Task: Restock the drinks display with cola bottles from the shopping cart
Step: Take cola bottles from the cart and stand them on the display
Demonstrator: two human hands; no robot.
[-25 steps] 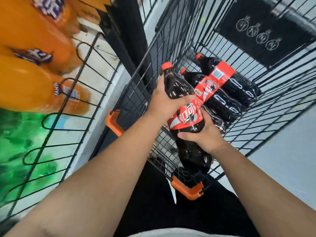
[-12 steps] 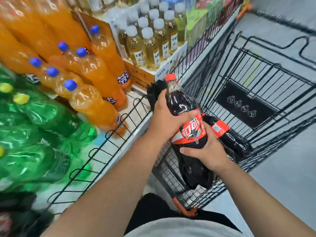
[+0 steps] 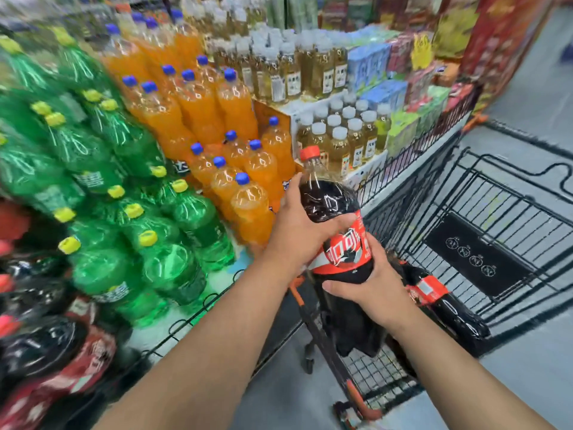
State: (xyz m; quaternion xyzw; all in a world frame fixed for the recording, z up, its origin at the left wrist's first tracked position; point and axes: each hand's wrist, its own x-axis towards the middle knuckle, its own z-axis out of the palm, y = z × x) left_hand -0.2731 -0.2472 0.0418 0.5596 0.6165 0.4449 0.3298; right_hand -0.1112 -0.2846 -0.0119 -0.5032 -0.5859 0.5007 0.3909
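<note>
Both grips closed on one cola bottle [image 3: 328, 203].
- Left hand [image 3: 297, 231]: fingers wrapped round the dark shoulder just above the red label [image 3: 344, 249], thumb across the front. It holds from the bottle's left side.
- Right hand [image 3: 369, 293]: fingers curled round the label's lower edge, holding from the right and below.

The bottle is near upright, with its red cap [image 3: 310, 153] leaning slightly far-left. Its base hangs at the near-left corner of the shopping cart [image 3: 511, 193]; can't tell if it's inside the basket or above the rim. It's clear of the display.

A second cola bottle [image 3: 449, 311] lies on its side in the cart, just right of the right hand.

The drinks display is on the left behind a wire front rail [image 3: 186, 318]:
- Orange soda bottles [image 3: 198, 110] with blue caps, just left of the held bottle.
- Green bottles [image 3: 124, 144] with yellow caps, further left.
- Shelved cola bottles [image 3: 46, 346] at near left, blurred.
- Pale tea bottles [image 3: 338, 144] with white caps, on the far side of the held cap.

Grey floor [image 3: 527, 383] under the cart.
</note>
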